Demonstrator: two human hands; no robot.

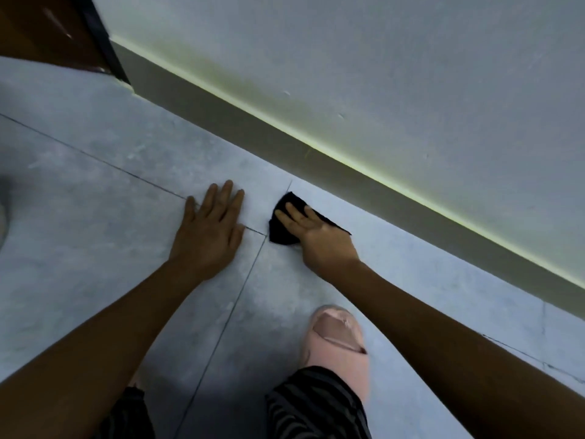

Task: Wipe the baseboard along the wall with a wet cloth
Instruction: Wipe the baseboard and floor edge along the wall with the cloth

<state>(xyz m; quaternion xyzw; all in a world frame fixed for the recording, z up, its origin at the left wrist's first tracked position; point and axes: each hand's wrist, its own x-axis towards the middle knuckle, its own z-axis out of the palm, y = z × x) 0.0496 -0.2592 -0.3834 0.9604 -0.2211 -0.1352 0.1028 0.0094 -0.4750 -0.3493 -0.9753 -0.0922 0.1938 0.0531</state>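
Observation:
A grey baseboard (316, 153) runs diagonally along the foot of the pale wall, from upper left to lower right. A small black cloth (281, 229) lies on the tiled floor a short way in front of it. My right hand (316, 236) rests flat on top of the cloth with its fingers stretched out, pressing it to the floor. The cloth does not touch the baseboard. My left hand (212, 229) lies palm down on the bare tile to the left of the cloth, fingers spread, holding nothing.
A dark brown door frame (104, 52) ends the baseboard at the upper left. My foot in a pink slipper (335, 340) stands on the floor below my right hand. Grey floor tiles (95, 191) with thin joints stretch out to the left.

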